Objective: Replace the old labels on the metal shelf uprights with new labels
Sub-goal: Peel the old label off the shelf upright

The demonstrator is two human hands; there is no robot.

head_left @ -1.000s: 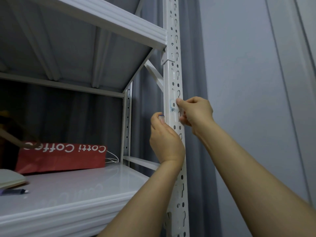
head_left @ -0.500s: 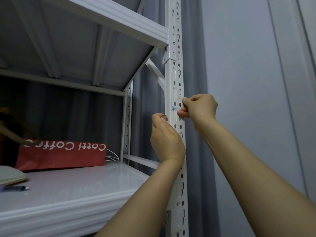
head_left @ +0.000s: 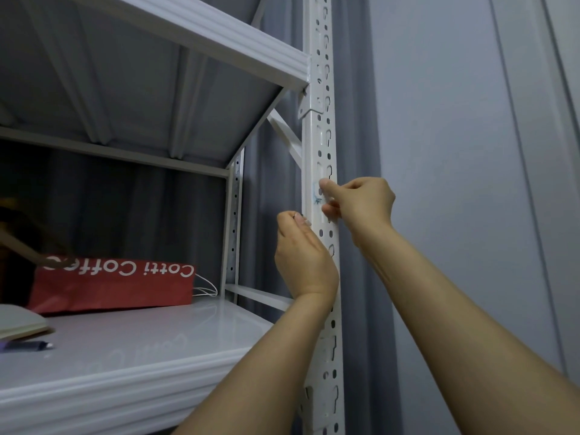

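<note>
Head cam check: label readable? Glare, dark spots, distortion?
Head view: dim, cool light; label on the upright too faint to read, partly behind the right hand; red bag mirrored softly on the lower shelf; back left corner nearly black; wall lines at right lean from the wide lens.

Right hand [head_left: 361, 202] pinches a small blue-marked label [head_left: 316, 196] on the white perforated upright [head_left: 323, 89], left hand [head_left: 304, 259] curled just below against its edge, with a red paper bag [head_left: 113, 285] lying on the shelf [head_left: 141, 356].
</note>
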